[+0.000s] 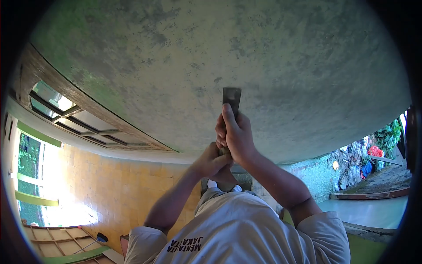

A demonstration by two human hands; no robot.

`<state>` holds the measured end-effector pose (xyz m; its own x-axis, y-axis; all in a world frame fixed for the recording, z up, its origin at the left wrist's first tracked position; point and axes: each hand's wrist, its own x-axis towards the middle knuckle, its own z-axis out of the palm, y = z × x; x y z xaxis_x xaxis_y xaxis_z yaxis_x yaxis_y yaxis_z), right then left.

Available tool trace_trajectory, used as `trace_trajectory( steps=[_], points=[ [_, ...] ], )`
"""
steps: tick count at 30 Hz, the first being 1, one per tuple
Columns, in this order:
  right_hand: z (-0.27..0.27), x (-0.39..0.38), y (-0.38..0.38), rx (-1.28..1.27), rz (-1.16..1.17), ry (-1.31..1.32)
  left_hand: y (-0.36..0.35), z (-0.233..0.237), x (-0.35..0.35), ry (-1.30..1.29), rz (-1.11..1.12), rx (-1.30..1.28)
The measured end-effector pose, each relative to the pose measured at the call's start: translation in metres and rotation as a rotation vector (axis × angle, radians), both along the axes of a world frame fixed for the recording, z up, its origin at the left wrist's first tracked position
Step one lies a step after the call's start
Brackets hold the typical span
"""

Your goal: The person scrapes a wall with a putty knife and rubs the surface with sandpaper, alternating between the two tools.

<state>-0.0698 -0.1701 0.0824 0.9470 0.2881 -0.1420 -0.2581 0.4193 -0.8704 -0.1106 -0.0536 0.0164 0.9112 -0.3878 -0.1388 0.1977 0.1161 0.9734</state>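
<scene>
A flat, dark metal scraper blade (231, 99) points up at the patchy grey-green wall (281, 57), its square end close to the surface. My right hand (236, 136) is wrapped around the tool, thumb laid along the lower part of the blade. Lower down, my left hand (211, 161) closes on the same scraper near its handle end. Most of the handle is hidden behind my fingers. Below the hands a brown tapering shape (227, 177) shows in front of my feet. Dark worn patches and green paint traces mark the wall.
A wooden-framed window (88, 121) is set in the wall at left. Yellowish tiles (118, 185) cover the floor beneath it. A broom (101, 238) shows at lower left. At right, plants (388, 136) and a red bundle (375, 151) stand beyond a raised ledge (369, 194).
</scene>
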Motion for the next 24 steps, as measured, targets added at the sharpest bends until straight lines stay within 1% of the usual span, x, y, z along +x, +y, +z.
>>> trace_trajectory(
  steps=[2, 3, 5, 7, 8, 9, 11, 12, 14, 15, 16, 17, 19, 20, 22, 23, 24],
  points=[
    [0.022, 0.007, -0.001, 0.052, 0.014, -0.084, 0.002, 0.025, 0.012, -0.121, -0.057, 0.015],
    [0.038, 0.012, -0.002, 0.055, 0.014, -0.093, 0.002, 0.042, 0.019, -0.13, -0.057, 0.018],
    [0.074, 0.018, -0.004, 0.123, 0.009, -0.229, 0.001, 0.08, 0.032, -0.222, -0.046, 0.015],
    [0.098, 0.025, -0.006, 0.132, 0.001, -0.275, 0.0, 0.105, 0.042, -0.282, -0.058, 0.035],
    [0.106, 0.026, -0.008, 0.139, -0.011, -0.314, -0.001, 0.112, 0.047, -0.334, -0.074, 0.053],
    [0.112, 0.025, -0.009, 0.137, -0.001, -0.323, -0.002, 0.115, 0.051, -0.343, -0.064, 0.052],
    [0.12, 0.024, -0.013, 0.134, -0.029, -0.295, -0.004, 0.117, 0.056, -0.333, -0.127, 0.026],
    [0.117, 0.025, -0.013, 0.13, -0.017, -0.304, -0.005, 0.113, 0.055, -0.342, -0.115, 0.023],
    [0.097, 0.024, -0.011, 0.122, -0.025, -0.251, -0.006, 0.095, 0.049, -0.276, -0.09, -0.043],
    [0.086, 0.022, -0.008, 0.118, -0.011, -0.259, -0.003, 0.084, 0.045, -0.236, -0.11, -0.019],
    [0.071, 0.019, -0.006, 0.098, -0.002, -0.199, -0.002, 0.072, 0.038, -0.186, -0.098, -0.067],
    [0.054, 0.016, -0.003, 0.078, 0.006, -0.138, 0.0, 0.058, 0.029, -0.134, -0.089, -0.114],
    [0.017, 0.012, 0.005, 0.032, 0.024, -0.129, 0.006, 0.027, 0.016, -0.022, -0.058, -0.116],
    [0.0, 0.009, 0.009, 0.019, 0.027, -0.109, 0.009, 0.01, 0.011, -0.027, -0.049, -0.117],
    [-0.033, 0.001, 0.017, 0.008, 0.051, -0.097, 0.014, -0.024, 0.0, 0.093, 0.028, -0.068],
    [-0.047, -0.003, 0.02, 0.005, 0.072, -0.06, 0.016, -0.038, -0.008, 0.083, 0.048, -0.071],
    [-0.059, -0.006, 0.023, 0.001, 0.094, -0.024, 0.017, -0.05, -0.015, 0.14, 0.078, -0.086]
  ],
)
